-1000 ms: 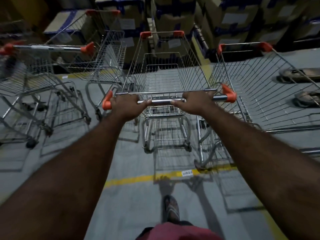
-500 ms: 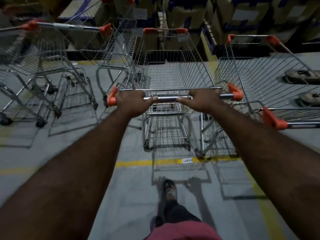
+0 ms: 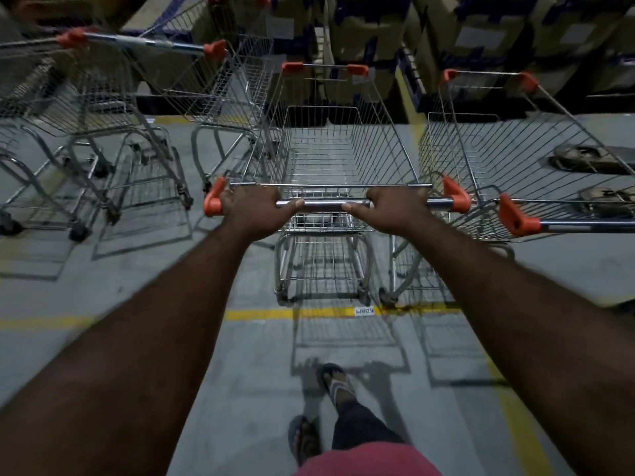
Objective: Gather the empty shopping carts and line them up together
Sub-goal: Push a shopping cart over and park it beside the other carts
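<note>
Left hand [image 3: 256, 209]: I see its fingers curled together over the handle bar [image 3: 323, 204], just beside the left orange cap.
Right hand [image 3: 395, 206]: same wrap-around grip, nearer the right cap, thumb tip along the bar.
Middle cart [image 3: 395, 146]: empty, straight ahead of me, its rear wheels just past the yellow line [image 3: 261, 314], nose toward the stacked boxes [image 3: 481, 39].
Right cart [image 3: 515, 149]: empty and parallel, just beside it; I cannot tell if they touch.
Left carts [image 3: 113, 97]: standing apart, angled.
</note>
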Demonstrator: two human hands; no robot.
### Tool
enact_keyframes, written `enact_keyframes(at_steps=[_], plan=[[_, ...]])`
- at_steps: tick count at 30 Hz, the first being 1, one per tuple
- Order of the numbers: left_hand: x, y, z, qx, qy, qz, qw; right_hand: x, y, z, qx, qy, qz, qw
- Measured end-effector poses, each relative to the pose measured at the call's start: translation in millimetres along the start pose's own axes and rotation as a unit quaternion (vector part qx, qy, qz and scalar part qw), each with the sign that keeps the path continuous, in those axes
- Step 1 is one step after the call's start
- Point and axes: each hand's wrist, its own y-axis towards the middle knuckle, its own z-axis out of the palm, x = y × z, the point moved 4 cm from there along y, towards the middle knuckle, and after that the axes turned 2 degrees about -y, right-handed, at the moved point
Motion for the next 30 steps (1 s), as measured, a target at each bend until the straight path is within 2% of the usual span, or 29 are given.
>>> enact_keyframes(at_steps=[30], plan=[[-2.7, -55.3, 3.5, 0.020, -0.014, -0.009, 1.000, 6.7, -50.8, 11.5, 0.001, 0.007, 0.011, 1.000]])
